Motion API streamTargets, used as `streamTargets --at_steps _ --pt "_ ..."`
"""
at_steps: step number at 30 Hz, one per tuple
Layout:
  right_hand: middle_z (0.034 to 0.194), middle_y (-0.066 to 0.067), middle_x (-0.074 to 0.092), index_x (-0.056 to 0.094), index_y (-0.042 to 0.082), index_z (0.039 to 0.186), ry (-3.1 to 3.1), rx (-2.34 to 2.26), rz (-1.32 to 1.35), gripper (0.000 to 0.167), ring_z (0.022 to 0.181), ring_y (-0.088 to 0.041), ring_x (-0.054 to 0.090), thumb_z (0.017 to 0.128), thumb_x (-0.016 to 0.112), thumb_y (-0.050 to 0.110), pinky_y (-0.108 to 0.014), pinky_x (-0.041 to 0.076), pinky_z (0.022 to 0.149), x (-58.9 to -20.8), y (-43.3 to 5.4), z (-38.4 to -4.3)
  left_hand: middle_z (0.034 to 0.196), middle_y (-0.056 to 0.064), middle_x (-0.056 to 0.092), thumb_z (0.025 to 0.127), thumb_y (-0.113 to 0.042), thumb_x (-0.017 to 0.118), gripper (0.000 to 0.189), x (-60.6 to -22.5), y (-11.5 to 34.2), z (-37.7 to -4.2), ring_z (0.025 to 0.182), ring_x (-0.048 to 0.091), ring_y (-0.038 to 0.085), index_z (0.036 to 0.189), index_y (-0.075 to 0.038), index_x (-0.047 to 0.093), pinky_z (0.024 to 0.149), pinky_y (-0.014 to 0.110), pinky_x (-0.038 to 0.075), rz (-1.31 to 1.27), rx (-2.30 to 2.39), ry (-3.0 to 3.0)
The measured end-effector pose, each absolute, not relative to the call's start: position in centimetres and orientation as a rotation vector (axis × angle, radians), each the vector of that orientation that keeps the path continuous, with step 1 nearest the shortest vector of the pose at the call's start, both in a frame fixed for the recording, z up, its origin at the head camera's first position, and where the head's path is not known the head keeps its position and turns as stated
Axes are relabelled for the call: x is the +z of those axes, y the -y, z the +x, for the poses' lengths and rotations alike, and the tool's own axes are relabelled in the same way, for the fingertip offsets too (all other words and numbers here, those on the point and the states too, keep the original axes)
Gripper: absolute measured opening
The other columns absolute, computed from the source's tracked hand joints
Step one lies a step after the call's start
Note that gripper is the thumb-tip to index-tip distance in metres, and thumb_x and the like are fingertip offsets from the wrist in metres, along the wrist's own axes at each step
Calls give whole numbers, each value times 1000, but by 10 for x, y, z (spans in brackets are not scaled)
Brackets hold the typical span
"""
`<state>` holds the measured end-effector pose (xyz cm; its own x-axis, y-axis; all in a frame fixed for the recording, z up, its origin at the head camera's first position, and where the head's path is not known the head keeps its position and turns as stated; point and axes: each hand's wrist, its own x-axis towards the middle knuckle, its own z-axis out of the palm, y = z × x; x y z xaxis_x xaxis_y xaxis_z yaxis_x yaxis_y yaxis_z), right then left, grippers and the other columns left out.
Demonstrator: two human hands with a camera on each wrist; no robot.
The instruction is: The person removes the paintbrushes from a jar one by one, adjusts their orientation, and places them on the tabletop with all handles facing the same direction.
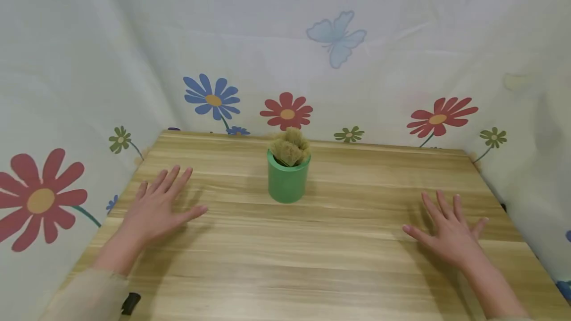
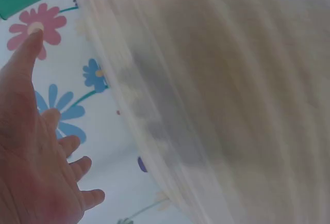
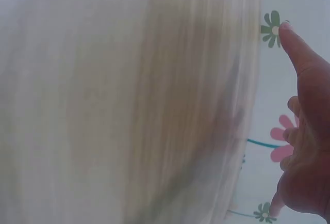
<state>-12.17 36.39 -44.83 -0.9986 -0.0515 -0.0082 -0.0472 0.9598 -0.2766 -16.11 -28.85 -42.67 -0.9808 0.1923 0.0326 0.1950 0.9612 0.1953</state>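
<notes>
A green cylindrical pot (image 1: 287, 182) stands upright near the middle of the wooden table (image 1: 285, 261). A tan, fuzzy, lumpy bundle (image 1: 290, 148) sticks out of its top; its lower part is hidden inside. To the left of the pot, apart from it, is my left hand (image 1: 156, 214), fingers spread and holding nothing. On the right side, farther from the pot, my right hand (image 1: 452, 237) also has spread fingers and nothing in it. Both hands cast shadows on the wood. Each wrist view shows its hand, the left (image 2: 36, 157) and the right (image 3: 309, 146), with the palm bare.
A white cloth (image 1: 250, 24) printed with flowers and a butterfly hangs behind the table and along both sides. A small black object (image 1: 131, 303) shows beside the left sleeve (image 1: 89, 294). The table's back edge runs just behind the pot.
</notes>
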Motion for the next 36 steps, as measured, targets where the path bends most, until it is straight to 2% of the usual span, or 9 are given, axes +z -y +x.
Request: streamTargets --at_steps 6,11,14,18,22,30,36 --pt "176 -25 3 14 19 173 -3090 -442 -135 107 157 -58 -15 96 65 72 -93 -25 97 -445 -354 -129 179 16 10 91 -85 57 115 -416 268 -178 162 12 48 174 -23 6 125 77 9 -382 -434 3101" --pt "177 -23 0 11 21 173 -3083 -429 -168 109 157 -56 -16 95 66 72 -91 -27 98 -438 -342 -132 179 13 12 89 -84 61 117 -409 248 -195 163 14 45 174 -27 4 126 75 16 -456 -601 3092" --pt "177 -23 0 11 20 173 -3074 -432 -176 110 158 -55 -17 94 66 72 -89 -29 99 -436 -336 -132 180 9 11 86 -82 69 121 -405 233 -205 163 14 41 174 -28 5 127 72 19 -508 -749 3075" --pt "177 -23 1 12 20 173 -3060 -440 -197 110 158 -52 -18 94 67 72 -88 -30 99 -433 -330 -132 180 4 11 83 -73 80 126 -401 212 -216 164 15 35 174 -24 8 129 66 22 -589 -970 3036" --pt "178 -21 3 15 21 173 -3065 -447 -230 110 160 -51 -13 93 68 73 -87 -30 102 -431 -322 -132 179 2 13 80 -67 86 129 -403 193 -223 164 16 33 174 -24 8 130 64 23 -630 -1132 2988" --pt "178 -19 7 18 22 173 -3084 -528 -324 108 161 -51 -6 93 72 68 -91 -20 106 -421 -306 -135 179 0 16 78 -55 94 129 -414 164 -234 162 23 34 174 -29 11 127 65 28 -626 -1290 2942" --pt "178 -19 12 17 25 173 -3078 -587 -394 107 163 -48 -1 92 75 64 -90 -15 110 -413 -295 -138 178 2 22 80 -47 96 125 -426 153 -241 159 32 34 173 -27 15 126 58 36 -638 -1481 2843"
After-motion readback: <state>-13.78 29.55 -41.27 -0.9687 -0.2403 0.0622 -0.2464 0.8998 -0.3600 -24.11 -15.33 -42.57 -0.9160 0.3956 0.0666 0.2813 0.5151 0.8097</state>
